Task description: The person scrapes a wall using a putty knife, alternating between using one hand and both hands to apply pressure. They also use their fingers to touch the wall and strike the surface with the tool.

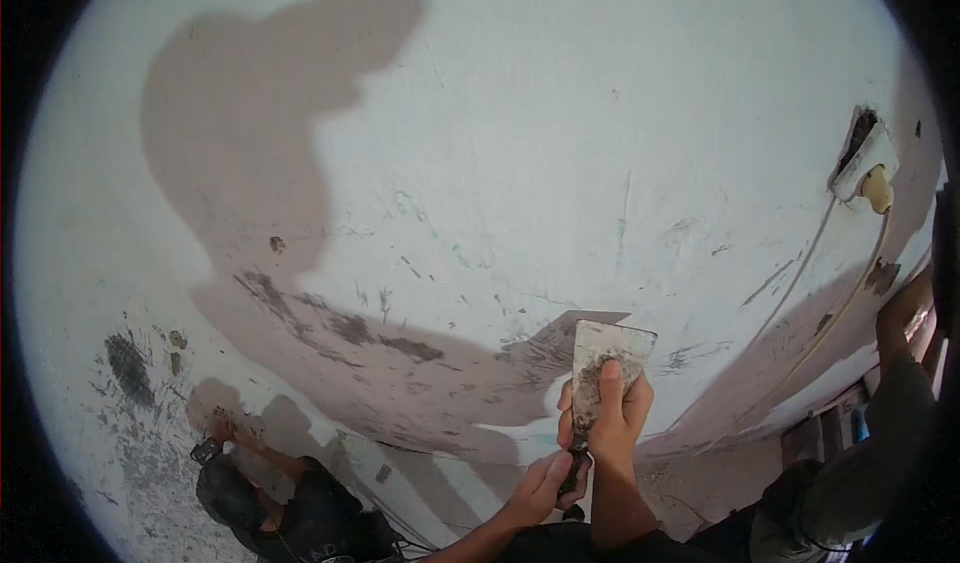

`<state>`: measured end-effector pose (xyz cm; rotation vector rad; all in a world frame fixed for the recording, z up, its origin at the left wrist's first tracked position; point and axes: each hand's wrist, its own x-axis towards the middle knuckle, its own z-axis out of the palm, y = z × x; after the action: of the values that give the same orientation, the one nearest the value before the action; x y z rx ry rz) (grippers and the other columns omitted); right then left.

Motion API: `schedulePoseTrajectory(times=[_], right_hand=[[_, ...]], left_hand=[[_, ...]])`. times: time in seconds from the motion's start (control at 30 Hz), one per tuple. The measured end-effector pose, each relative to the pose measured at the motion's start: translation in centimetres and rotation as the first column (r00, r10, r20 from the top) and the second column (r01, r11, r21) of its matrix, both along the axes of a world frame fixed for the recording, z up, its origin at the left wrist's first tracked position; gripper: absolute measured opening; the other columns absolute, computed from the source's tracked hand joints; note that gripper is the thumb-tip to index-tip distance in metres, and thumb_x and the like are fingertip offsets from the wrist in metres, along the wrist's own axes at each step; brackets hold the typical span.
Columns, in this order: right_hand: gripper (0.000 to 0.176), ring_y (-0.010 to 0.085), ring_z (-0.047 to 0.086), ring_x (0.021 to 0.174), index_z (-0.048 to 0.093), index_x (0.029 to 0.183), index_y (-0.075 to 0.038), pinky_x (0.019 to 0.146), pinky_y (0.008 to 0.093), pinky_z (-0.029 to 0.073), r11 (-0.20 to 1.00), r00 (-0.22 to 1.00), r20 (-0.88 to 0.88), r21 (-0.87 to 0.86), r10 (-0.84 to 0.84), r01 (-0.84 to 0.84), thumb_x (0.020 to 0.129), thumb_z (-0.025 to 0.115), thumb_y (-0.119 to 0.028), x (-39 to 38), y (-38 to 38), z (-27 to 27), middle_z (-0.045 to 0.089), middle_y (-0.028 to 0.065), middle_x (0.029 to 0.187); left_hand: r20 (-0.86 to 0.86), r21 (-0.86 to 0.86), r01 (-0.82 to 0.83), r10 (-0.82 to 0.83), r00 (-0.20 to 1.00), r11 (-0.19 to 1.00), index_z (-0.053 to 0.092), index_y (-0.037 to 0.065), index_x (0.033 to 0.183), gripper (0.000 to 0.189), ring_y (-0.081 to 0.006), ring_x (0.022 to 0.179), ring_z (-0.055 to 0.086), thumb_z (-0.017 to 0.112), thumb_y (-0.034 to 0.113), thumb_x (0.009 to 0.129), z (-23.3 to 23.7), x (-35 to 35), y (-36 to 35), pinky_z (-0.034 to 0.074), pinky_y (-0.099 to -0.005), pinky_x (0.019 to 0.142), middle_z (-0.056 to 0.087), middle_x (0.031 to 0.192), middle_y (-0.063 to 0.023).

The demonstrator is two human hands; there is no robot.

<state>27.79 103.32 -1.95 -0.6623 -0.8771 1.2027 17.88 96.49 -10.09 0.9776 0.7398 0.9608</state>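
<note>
Whitewashed wall, scuffed and flaking, is filling my head view, and at five o'clock my right hand is clamping the scraper, forefinger pressing its blade against the plaster, while my left hand is gripping the handle's end just below. I am judging that too steep a blade could be gouging the wall, or a slip could be sending it toward the cable trailing from the socket at two o'clock; no readable writing is showing.

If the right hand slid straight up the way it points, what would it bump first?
The right hand grips the scraper; beyond its blade, probably just bare wall, though depth is unclear.
</note>
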Motion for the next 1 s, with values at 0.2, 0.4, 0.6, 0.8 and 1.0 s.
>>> schedulePoseTrajectory(times=[0.2, 0.4, 0.6, 0.8, 1.0], right_hand=[[0.033, 0.017, 0.047, 0.032, 0.046, 0.093, 0.001, 0.028, 0.027, 0.035, 0.999, 0.996, 0.078, 0.035, -0.04, 0.038, 0.099, 0.043, -0.031, 0.4, 0.9, 0.5, 0.055, 0.0128, 0.057], [0.034, 0.0165, 0.046, 0.031, 0.047, 0.093, 0.001, 0.027, 0.0265, 0.034, 0.994, 0.991, 0.106, 0.083, -0.086, 0.077, 0.099, 0.043, -0.032, 0.6, 1.6, -0.1, 0.055, 0.0137, 0.057], [0.034, 0.0186, 0.045, 0.03, 0.045, 0.094, 0.002, 0.028, 0.0281, 0.035, 0.982, 0.996, 0.063, 0.182, -0.068, 0.056, 0.099, 0.042, -0.031, 0.5, 3.5, -1.0, 0.054, 0.0158, 0.056], [0.033, 0.0191, 0.047, 0.031, 0.046, 0.097, 0.003, 0.03, 0.0288, 0.037, 0.928, 1.0, 0.017, 0.373, -0.005, -0.001, 0.1, 0.041, -0.029, 0.8, 1.3, 2.9, 0.055, 0.0162, 0.056], [0.034, 0.0126, 0.051, 0.039, 0.052, 0.092, 0.005, 0.034, 0.0261, 0.04, 0.99, 0.98, 0.153, 0.033, 0.127, -0.134, 0.101, 0.041, -0.027, 1.7, 1.0, 0.5, 0.058, 0.0095, 0.063]], left_hand=[[0.064, -0.031, 0.014, -0.012, 0.998, 0.999, 0.047, 0.004, 0.093, 0.042, -0.0075, 0.05, 0.037, 0.025, 0.038, 0.103, 0.5, 0.9, 0.8, 0.028, -0.0219, 0.046, 0.044, 0.064, 0.0001], [0.004, 0.022, 0.024, -0.025, 1.0, 0.999, 0.048, 0.004, 0.094, 0.041, -0.0075, 0.049, 0.035, 0.027, 0.038, 0.103, 1.1, 1.1, 1.1, 0.028, -0.0218, 0.045, 0.043, 0.062, 0.0007], [-0.005, 0.081, -0.074, 0.075, 0.997, 0.994, 0.049, 0.003, 0.094, 0.038, -0.0068, 0.05, 0.035, 0.028, 0.032, 0.103, 0.4, 1.4, 2.7, 0.027, -0.0218, 0.046, 0.043, 0.062, 0.0017], [-0.068, 0.31, -0.042, 0.066, 0.995, 0.95, 0.051, 0.003, 0.089, 0.04, -0.0062, 0.052, 0.035, 0.027, 0.031, 0.103, 1.9, 1.3, 1.7, 0.028, -0.0221, 0.048, 0.043, 0.062, 0.0015], [0.129, 0.001, 0.032, -0.032, 0.991, 0.999, 0.043, 0.007, 0.092, 0.044, -0.011, 0.049, 0.035, 0.023, 0.045, 0.101, -0.5, 2.8, 0.9, 0.029, -0.0254, 0.046, 0.044, 0.062, -0.0039]])
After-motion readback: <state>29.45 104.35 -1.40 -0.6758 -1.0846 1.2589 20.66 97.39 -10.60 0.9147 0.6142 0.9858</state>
